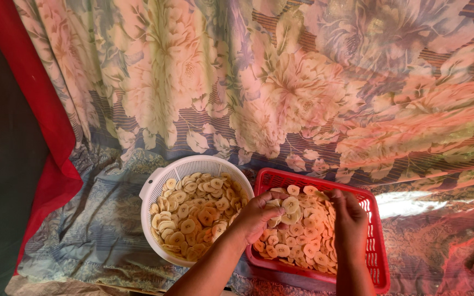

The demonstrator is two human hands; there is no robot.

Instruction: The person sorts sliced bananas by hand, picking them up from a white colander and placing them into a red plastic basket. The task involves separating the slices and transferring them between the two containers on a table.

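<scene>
Head view shows the left hand (259, 215) with its grip pinching a few pale slices (287, 205) over the red basket (377, 249). Right hand (346, 216) rests curled on the slices, grip unclear. Beside stands a white colander (185, 166) of chips.

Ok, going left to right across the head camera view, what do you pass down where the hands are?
Red cloth → white round colander of slices → left hand holding slices → right hand → far rim of the red basket.

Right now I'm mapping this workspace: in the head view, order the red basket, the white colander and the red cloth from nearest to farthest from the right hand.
1. Red basket: right hand is inside it, on the slices.
2. White colander: to its left, beside the basket.
3. Red cloth: far left edge.
</scene>
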